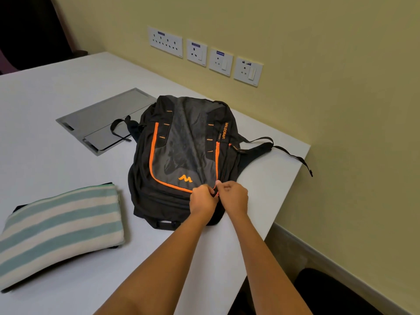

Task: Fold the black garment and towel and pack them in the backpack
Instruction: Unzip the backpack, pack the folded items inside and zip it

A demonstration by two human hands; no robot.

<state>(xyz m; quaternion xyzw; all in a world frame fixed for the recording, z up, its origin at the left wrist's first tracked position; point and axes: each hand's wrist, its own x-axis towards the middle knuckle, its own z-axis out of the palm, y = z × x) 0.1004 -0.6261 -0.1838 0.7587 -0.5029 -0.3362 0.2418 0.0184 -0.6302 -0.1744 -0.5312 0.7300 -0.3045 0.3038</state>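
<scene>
A black and grey backpack [181,151] with orange zip trim lies flat on the white table [56,105], its front facing up. Both my hands meet at its near right corner, by the end of the orange zip. My left hand [203,198] pinches the fabric beside the zip. My right hand [234,196] pinches a small black zip pull. A folded towel [61,228] with teal and cream stripes sits at the near left. Under it a black garment [19,206] shows only as thin dark edges.
A grey metal cable hatch [100,114] is set into the table behind the backpack's left side. Backpack straps trail over the table's right edge [293,155]. Wall sockets [204,54] line the yellow wall. A dark chair [329,292] stands at the lower right.
</scene>
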